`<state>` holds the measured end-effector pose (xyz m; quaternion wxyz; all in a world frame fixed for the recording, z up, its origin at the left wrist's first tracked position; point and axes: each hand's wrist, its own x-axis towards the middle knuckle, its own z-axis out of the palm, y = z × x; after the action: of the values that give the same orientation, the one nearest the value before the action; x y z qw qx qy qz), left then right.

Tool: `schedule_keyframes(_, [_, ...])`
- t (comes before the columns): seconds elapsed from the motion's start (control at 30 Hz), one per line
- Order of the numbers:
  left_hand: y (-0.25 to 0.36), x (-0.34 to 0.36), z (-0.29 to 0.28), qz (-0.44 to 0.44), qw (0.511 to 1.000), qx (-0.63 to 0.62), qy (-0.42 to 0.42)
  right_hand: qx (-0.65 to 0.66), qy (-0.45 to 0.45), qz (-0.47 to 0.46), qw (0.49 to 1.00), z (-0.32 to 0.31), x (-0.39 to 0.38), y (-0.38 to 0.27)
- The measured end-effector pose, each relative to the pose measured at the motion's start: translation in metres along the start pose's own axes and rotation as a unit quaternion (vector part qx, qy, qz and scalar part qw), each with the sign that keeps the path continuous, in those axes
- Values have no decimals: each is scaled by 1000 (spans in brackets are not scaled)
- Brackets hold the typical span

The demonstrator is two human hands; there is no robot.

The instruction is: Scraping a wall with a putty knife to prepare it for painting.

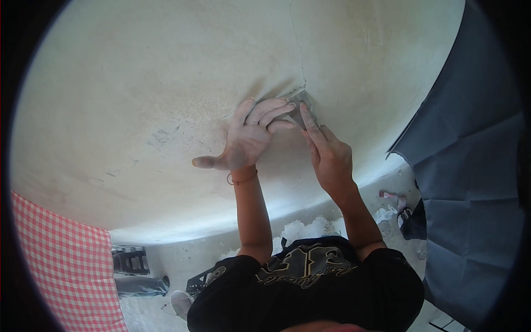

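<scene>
A pale plastered wall [182,66] fills most of the view. Against it, my right hand [331,157] holds a thin grey square plate [302,110], index finger stretched along its face and the others folded by its lower edge. Whether the plate is a scraper blade cannot be made out. Just left of it is my left hand [251,135], palm turned up, thumb out to the side and fingers apart, coated in whitish dust. Its fingertips reach the plate's left edge; whether they press on it is unclear.
A thin crack [298,52] runs up the wall above the plate. Left hangs a red-and-white checked cloth [66,260]; right, a dark grey-blue sheet [475,177]. White residue [315,228] lies on the floor, with a black plastic stool [131,261] at lower left and a denim-clad leg [141,286] nearby.
</scene>
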<state>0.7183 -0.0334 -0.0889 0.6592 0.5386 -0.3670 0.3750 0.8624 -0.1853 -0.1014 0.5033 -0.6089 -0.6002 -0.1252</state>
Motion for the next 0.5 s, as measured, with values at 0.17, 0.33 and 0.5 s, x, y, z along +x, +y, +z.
schedule_keyframes(0.17, [5, -12, -18, -30, 999, 4, -30, 32, -3, -19, 999, 1, 9, 11])
schedule_keyframes(0.33, [4, -9, -16, -33, 998, 16, -54, 43, 15, -14, 999, 7, -1, 14])
schedule_keyframes(0.5, [5, -11, -18, -38, 998, 34, -47, 67, 54, -27, 996, 17, 7, 15])
